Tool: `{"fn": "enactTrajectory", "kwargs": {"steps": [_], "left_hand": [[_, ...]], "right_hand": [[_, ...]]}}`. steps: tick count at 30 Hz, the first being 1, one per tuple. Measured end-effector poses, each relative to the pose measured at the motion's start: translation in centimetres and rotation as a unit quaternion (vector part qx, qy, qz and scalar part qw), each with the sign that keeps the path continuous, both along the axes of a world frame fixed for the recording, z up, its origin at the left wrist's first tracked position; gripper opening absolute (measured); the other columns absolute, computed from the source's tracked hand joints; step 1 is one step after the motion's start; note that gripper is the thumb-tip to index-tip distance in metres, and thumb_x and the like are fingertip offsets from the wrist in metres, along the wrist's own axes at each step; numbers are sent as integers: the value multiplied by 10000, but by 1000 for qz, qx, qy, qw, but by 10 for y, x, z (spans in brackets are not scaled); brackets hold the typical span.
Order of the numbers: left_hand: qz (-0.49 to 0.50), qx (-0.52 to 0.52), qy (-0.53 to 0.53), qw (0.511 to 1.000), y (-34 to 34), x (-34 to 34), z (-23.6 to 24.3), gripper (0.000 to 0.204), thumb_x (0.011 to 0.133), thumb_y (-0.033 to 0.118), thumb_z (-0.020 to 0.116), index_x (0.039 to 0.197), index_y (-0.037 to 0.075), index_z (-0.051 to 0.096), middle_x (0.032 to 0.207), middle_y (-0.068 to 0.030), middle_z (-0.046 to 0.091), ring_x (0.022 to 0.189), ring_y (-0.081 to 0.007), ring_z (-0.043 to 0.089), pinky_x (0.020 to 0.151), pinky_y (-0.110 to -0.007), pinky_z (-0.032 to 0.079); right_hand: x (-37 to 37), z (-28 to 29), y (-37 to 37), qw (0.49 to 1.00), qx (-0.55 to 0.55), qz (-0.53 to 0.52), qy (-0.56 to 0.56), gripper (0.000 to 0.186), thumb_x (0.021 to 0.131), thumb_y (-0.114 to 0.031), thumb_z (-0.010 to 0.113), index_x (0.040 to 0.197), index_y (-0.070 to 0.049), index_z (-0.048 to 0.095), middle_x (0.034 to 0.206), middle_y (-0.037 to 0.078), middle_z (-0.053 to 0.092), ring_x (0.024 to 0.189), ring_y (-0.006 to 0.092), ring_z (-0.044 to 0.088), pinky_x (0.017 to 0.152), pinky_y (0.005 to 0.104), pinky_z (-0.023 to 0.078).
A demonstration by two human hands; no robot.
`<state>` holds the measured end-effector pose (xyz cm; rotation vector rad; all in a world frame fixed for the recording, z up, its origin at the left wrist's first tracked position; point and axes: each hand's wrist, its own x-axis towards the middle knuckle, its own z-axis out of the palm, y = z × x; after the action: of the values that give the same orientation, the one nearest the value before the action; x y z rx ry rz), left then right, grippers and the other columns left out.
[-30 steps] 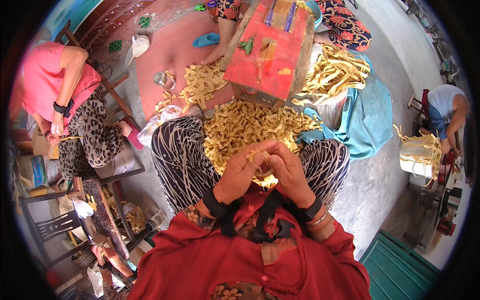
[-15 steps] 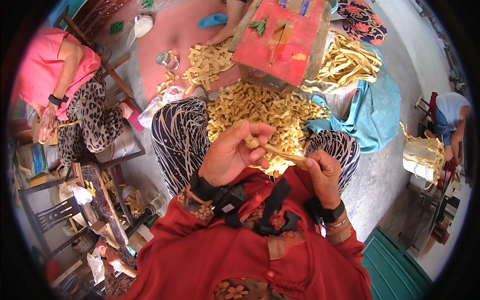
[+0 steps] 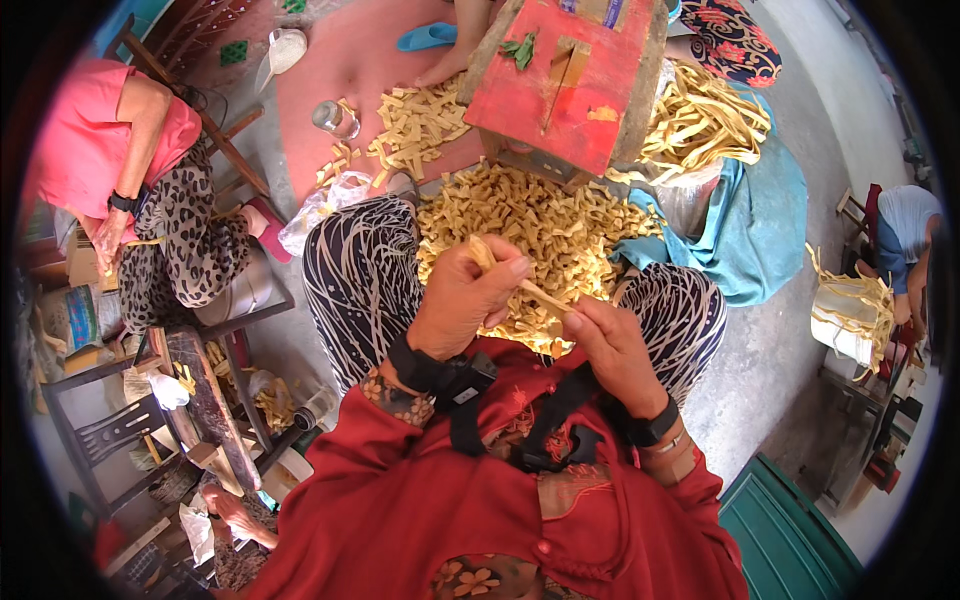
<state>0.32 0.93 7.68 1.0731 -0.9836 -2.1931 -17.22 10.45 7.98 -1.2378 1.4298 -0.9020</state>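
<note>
Between my knees lies a heap of small yellow folded pieces (image 3: 550, 220). Over its near part, my left hand (image 3: 470, 290) is closed on one end of a narrow yellow strip (image 3: 536, 292), which slants down to the right. My right hand (image 3: 610, 355) pinches the strip's other end between thumb and fingers. Just beyond the heap stands a red wooden stand (image 3: 540, 90) with a green leaf on top. A bundle of long yellow strips (image 3: 700, 115) sits right of it.
Co-workers sit at left (image 3: 110, 150) and right (image 3: 905, 235); others' limbs show at top and lower left. Around me are wooden chairs (image 3: 110, 430), a jar (image 3: 335, 120), a plastic bag (image 3: 320, 210), blue cloth (image 3: 760, 230), a white bucket (image 3: 840, 325) and a green panel (image 3: 775, 520).
My hands, together a second ago, drew apart with the strip stretched between them. Since half a second ago my left fingers have closed round it and my right hand has moved slightly inward.
</note>
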Motion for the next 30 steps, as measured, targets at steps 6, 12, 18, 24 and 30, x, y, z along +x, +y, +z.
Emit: {"fn": "enactTrajectory", "kwargs": {"steps": [6,12,18,24,30], "left_hand": [[104,17,46,993,-26,-7,5,117,874,129,600,878,20,558,580,24,447,427,-37,379,378,-196,353],[57,-136,-12,989,-97,-44,14,129,879,157,577,857,34,543,610,24,444,456,-44,380,401,-198,367],[61,-267,-107,956,-155,-72,-8,183,868,184,581,795,16,572,566,-8,517,447,-77,464,431,-271,399],[74,-417,-319,848,-153,-62,-34,249,813,217,610,767,-27,599,639,-149,624,621,-284,635,559,-365,465],[-74,-383,-339,856,-80,-18,-38,312,818,294,635,773,-14,611,592,-148,581,529,-265,572,512,-374,428]], "right_hand": [[-15,7,-24,996,-53,-7,71,285,911,-212,544,710,-13,502,591,133,433,511,297,445,481,341,358],[-54,28,-101,906,-193,-21,377,245,896,-226,551,725,-62,487,584,153,481,544,355,520,466,418,381],[-71,18,-155,850,-244,-62,463,226,885,-234,550,732,-79,493,567,139,519,537,337,543,465,426,394],[-64,-21,-142,866,-215,-79,444,145,853,-185,554,743,-97,518,565,114,533,513,320,553,448,429,409],[-18,-4,-88,880,-253,7,402,112,794,-161,629,748,-115,538,612,64,511,537,253,542,452,366,414]]}}
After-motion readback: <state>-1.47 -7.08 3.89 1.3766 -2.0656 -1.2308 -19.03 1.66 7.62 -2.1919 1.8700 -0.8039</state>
